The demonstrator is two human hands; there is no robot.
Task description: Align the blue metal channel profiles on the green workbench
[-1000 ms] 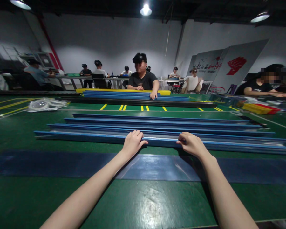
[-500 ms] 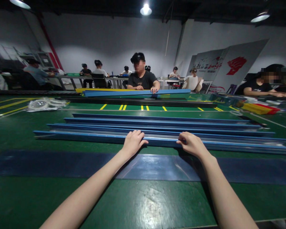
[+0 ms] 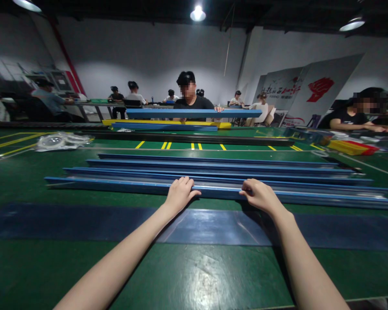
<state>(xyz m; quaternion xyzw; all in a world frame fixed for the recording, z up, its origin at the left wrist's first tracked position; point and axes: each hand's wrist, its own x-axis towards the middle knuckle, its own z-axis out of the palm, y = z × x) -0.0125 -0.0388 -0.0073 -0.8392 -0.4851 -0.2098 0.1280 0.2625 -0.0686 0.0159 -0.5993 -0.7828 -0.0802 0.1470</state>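
The nearest long blue channel (image 3: 116,186) lies crosswise on the green table. On its near wall, left of the middle, my left hand (image 3: 179,193) is closed, with fingers over the top edge and the thumb on the near side. Farther right, my right hand (image 3: 258,192) pinches the same wall with curled fingers. Several similar blue channels (image 3: 213,161) lie parallel just beyond. Below my wrists, a flat, glossy, see-through bluish strip (image 3: 210,224) stretches across the table.
Across the table, a co-worker (image 3: 189,97) holds up a blue bar (image 3: 155,113) above a yellow bar (image 3: 224,125). Black rails (image 3: 194,137) run across the middle. A plastic-wrapped bundle (image 3: 60,141) lies at left, a yellow tray (image 3: 345,147) at right.
The co-worker opposite has raised a blue bar off the yellow one; another blue piece now shows below. My two hands and the near channels look unmoved.
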